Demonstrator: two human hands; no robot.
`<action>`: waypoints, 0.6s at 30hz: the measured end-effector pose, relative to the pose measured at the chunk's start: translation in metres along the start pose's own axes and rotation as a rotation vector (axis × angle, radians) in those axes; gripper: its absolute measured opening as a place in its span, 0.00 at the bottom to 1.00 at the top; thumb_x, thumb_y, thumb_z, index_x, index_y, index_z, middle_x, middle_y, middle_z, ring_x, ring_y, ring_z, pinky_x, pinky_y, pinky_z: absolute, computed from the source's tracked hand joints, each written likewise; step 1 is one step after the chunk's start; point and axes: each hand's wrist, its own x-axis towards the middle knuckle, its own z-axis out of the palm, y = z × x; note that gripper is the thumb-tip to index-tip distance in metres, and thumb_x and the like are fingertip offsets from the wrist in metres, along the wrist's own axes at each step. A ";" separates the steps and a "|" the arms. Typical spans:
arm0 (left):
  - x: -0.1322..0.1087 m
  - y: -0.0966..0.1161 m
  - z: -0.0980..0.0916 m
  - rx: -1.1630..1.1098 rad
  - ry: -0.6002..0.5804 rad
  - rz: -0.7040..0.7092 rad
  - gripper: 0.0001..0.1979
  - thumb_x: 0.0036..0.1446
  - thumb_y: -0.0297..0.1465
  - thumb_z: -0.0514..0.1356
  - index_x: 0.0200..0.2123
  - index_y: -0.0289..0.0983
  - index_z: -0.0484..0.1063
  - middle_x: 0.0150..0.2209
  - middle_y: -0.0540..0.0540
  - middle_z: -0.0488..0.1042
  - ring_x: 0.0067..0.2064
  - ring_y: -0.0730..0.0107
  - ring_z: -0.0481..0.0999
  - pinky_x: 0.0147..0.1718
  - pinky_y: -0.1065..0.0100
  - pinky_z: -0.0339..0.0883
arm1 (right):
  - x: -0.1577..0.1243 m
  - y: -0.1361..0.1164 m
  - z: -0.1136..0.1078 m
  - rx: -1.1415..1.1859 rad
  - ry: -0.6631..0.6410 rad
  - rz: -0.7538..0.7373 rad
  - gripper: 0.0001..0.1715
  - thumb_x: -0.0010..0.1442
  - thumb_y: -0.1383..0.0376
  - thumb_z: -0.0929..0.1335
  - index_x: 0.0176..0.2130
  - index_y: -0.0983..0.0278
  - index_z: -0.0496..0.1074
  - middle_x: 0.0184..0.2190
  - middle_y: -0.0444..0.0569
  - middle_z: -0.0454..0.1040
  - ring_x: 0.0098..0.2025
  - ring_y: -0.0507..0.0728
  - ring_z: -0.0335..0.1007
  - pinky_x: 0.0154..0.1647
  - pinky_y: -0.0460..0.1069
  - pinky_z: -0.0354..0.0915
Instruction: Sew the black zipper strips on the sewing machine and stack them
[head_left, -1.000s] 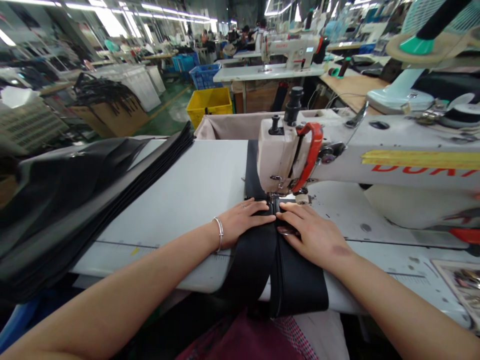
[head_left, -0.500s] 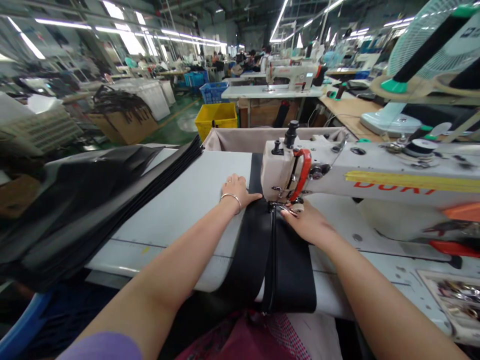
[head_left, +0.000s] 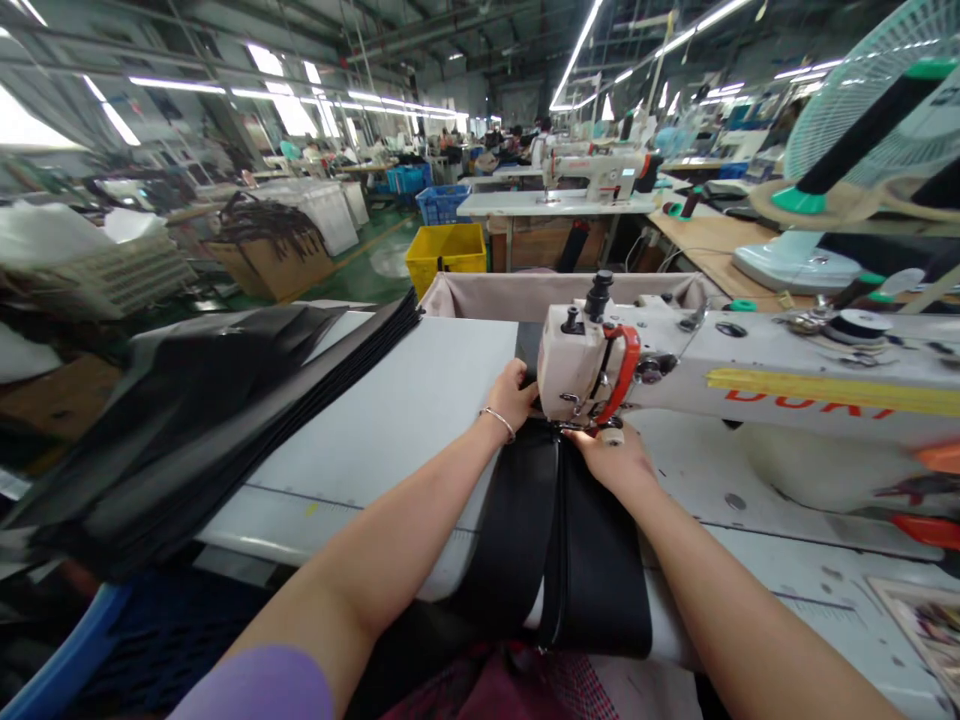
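Note:
A long black strip of smooth, leather-like material (head_left: pixel 516 520) runs under the head of a white sewing machine (head_left: pixel 574 365). Beside it lies a second black panel (head_left: pixel 606 575), with a narrow ridged band (head_left: pixel 556 545) between the two; both hang over the table's front edge. Left of the needle, my left hand (head_left: pixel 516 400) has its fingers bent and closed on the strip, the thumb reaching toward the machine head. My right hand (head_left: pixel 621 462) pinches the black material just right of the presser foot, its fingertips partly hidden by the machine.
A stack of black sheets (head_left: pixel 247 410) drapes over the left of the white table (head_left: pixel 420 390). Behind the table is a beige fabric bin (head_left: pixel 495 292), then a yellow crate (head_left: pixel 447 250). A blue basket (head_left: pixel 97 640) sits low left. Thread cones (head_left: pixel 855 140) and a fan stand right.
My left hand has gone from lying spread out to bent fingers, and sits closer to the machine head. My right hand stays by the presser foot. The whole view has shifted slightly.

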 end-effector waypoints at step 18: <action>-0.212 0.033 -0.150 0.459 0.002 -0.229 0.11 0.54 0.25 0.55 0.42 0.35 0.70 0.43 0.43 0.74 0.44 0.60 0.76 0.46 0.58 0.69 | -0.161 0.006 -0.014 0.153 -0.102 -0.396 0.15 0.66 0.57 0.58 0.40 0.58 0.71 0.37 0.47 0.73 0.39 0.57 0.69 0.42 0.52 0.66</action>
